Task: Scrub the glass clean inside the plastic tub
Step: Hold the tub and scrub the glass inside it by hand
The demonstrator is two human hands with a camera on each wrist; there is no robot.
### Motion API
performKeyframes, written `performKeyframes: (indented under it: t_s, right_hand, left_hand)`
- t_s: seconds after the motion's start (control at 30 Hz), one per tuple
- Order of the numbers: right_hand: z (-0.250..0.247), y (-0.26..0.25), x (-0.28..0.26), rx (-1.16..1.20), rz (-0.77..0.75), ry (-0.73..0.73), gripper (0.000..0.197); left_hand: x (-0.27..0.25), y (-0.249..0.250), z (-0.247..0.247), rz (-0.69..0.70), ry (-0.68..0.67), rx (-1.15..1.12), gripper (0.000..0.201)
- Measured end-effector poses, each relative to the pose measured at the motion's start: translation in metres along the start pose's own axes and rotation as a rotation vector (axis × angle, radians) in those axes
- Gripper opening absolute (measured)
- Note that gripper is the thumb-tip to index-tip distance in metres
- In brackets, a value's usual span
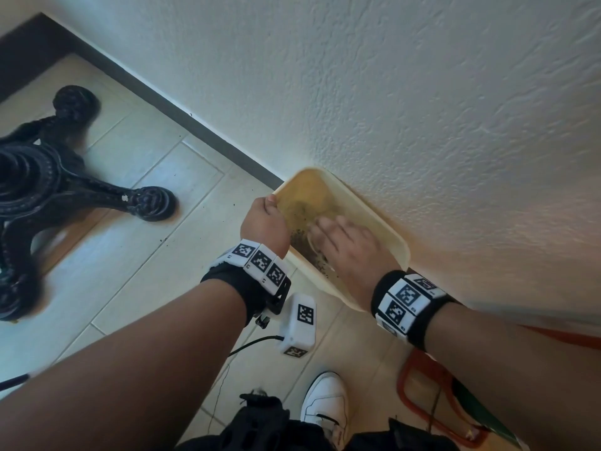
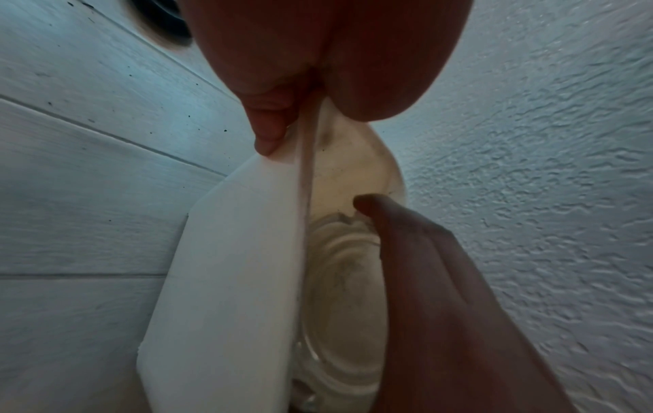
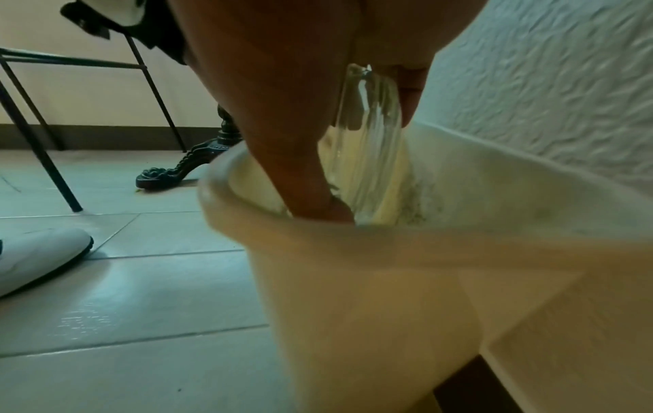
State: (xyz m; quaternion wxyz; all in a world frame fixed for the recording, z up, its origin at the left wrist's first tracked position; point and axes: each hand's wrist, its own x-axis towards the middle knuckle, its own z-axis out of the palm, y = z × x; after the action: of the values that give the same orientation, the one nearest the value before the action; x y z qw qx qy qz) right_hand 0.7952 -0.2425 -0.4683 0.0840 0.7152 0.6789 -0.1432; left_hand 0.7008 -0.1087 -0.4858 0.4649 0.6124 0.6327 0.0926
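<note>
A cream plastic tub (image 1: 380,229) stands on the floor tiles against the wall, holding murky yellowish water and dark grit. My left hand (image 1: 270,203) grips its left rim, the thumb inside and the fingers outside, as the left wrist view shows at the hand (image 2: 310,111) on the tub wall (image 2: 229,279). A clear glass (image 1: 310,244) lies low in the tub. My right hand (image 1: 328,231) reaches into the tub and holds the glass (image 3: 374,134) between thumb and fingers (image 3: 310,181), over the tub (image 3: 353,279). The glass (image 2: 339,293) shows beside my right hand (image 2: 424,279).
A textured white wall (image 1: 422,92) runs right behind the tub. A black ornate table base (image 1: 48,190) stands on the floor at the left, with thin chair legs (image 3: 46,139) near it. My white shoe (image 1: 325,402) and a red hose-like object (image 1: 419,385) lie near me.
</note>
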Motion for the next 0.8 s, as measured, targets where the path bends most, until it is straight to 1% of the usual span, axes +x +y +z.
performKeyframes:
  t_s: [0.03,0.1,0.13,0.2,0.23,0.27,0.3,0.37,0.4,0.5,0.6,0.67,0.8]
  right_hand:
    - [0.001,0.000,-0.001,0.003,0.000,-0.006,0.076]
    - [0.001,-0.002,-0.005,0.007,-0.066,-0.033,0.078]
    - [-0.001,-0.002,-0.006,0.024,-0.075,-0.044,0.078]
    - [-0.009,0.004,-0.006,0.062,-0.013,-0.057,0.080]
    - [-0.014,0.008,-0.007,0.063,-0.004,-0.060,0.079]
    - [-0.017,0.011,-0.007,0.057,-0.028,-0.064,0.077]
    - [-0.017,0.014,-0.008,0.050,-0.059,-0.062,0.074]
    - [-0.014,0.015,-0.007,0.046,-0.063,-0.046,0.071]
    - [-0.013,0.014,-0.007,0.043,-0.059,-0.039,0.071]
    - [-0.009,0.011,-0.009,-0.009,-0.123,-0.022,0.073]
    - [-0.009,0.012,-0.008,-0.036,-0.086,-0.014,0.073]
    - [-0.007,0.012,-0.011,-0.044,-0.121,-0.029,0.069]
    - [-0.008,0.010,-0.010,-0.056,-0.100,-0.025,0.069]
  left_hand:
    - [-0.001,0.000,0.000,-0.002,0.001,-0.005,0.041]
    - [-0.001,0.000,0.001,-0.007,0.003,-0.019,0.041]
    - [-0.001,0.000,0.001,-0.007,0.001,-0.022,0.041]
    - [0.000,-0.001,0.001,-0.003,0.000,-0.024,0.041]
    - [0.000,-0.001,0.001,-0.003,0.001,-0.025,0.041]
    - [0.000,-0.001,0.001,-0.004,0.004,-0.028,0.041]
    - [-0.001,-0.001,0.002,-0.008,0.005,-0.028,0.041]
    - [-0.001,-0.001,0.002,-0.014,0.004,-0.026,0.041]
    - [0.000,-0.002,0.002,-0.015,0.008,-0.027,0.041]
    - [0.000,-0.001,0.003,-0.014,0.012,-0.035,0.041]
    - [0.000,-0.002,0.003,-0.015,0.018,-0.030,0.041]
    - [0.000,-0.002,0.003,-0.013,0.016,-0.029,0.041]
    - [0.000,-0.002,0.002,-0.010,0.019,-0.044,0.041]
